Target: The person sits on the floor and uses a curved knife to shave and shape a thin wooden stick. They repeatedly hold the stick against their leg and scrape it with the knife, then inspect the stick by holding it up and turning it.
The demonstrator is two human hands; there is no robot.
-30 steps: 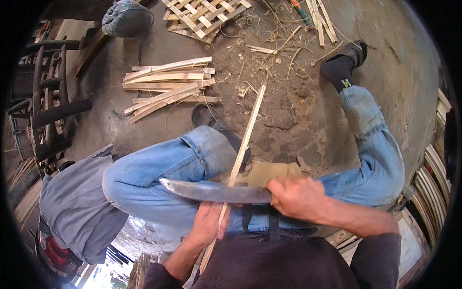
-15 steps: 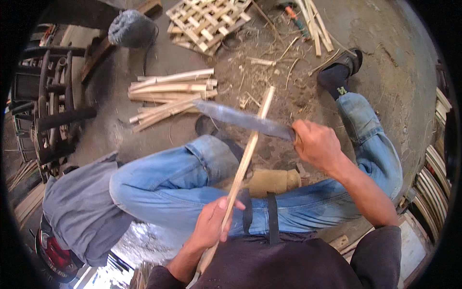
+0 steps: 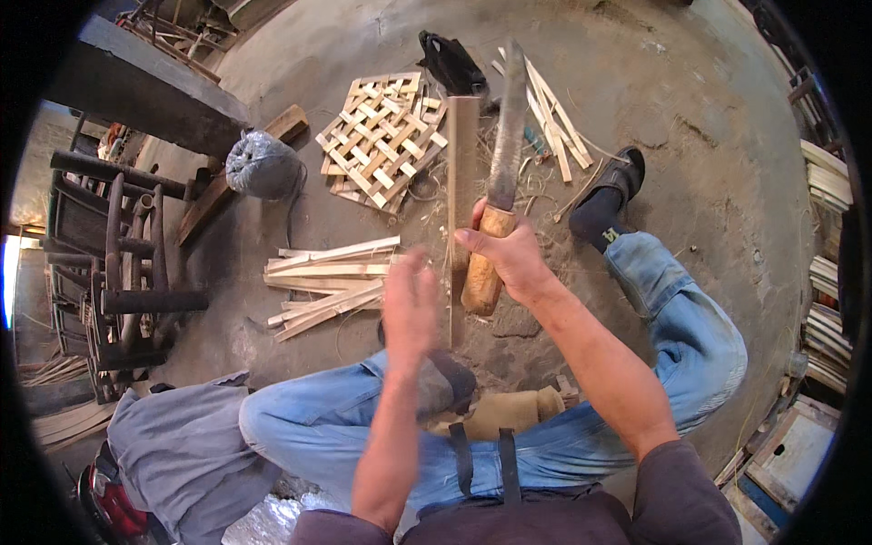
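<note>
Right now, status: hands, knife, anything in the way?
Right hand gripping knife, wood strip at thumb. Left hand blurred, looks empty. Loose sticks on floor, left.

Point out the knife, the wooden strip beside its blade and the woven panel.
Knife point(image 3: 505, 163), head view: the blade.
Wooden strip point(image 3: 464, 168), head view: its broad face.
Woven panel point(image 3: 385, 139), head view: middle slats.

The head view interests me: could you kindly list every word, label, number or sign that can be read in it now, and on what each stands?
No text reads clearly.
Dark sock: a small pale mark, too small to read surely.
Knife: no lettering visible.
Wooden slat: no lettering visible.
Woven panel: no lettering visible.
</note>
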